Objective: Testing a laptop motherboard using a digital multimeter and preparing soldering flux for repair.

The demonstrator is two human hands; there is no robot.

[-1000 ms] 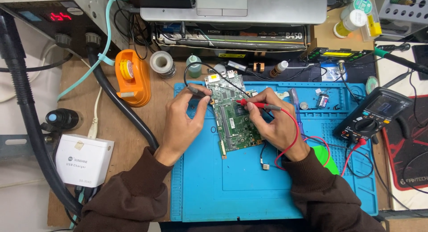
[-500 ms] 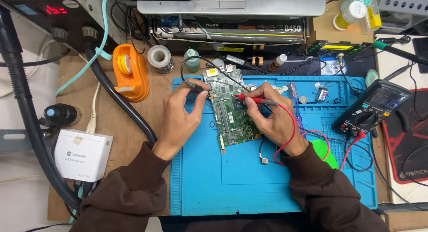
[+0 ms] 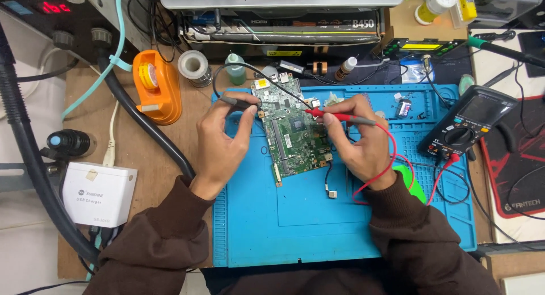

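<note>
- The wooden worktop (image 3: 170, 159) is mostly covered by a blue repair mat (image 3: 295, 227), pretty cluttered all around.
- A green circuit board (image 3: 292, 133) is laid on the upper middle of the mat, tilted a bit.
- A black multimeter (image 3: 468, 122) is parked at the mat's right edge, red lead plugged in.
- An orange tape dispenser (image 3: 157, 85) is seen left of the mat.
- The left hand (image 3: 221, 142) is closed around a black probe (image 3: 241, 102), tip touching the board's top-left corner.
- The right hand (image 3: 357, 139) is pinched shut on a red probe (image 3: 340, 117), tip on the board's upper right.
</note>
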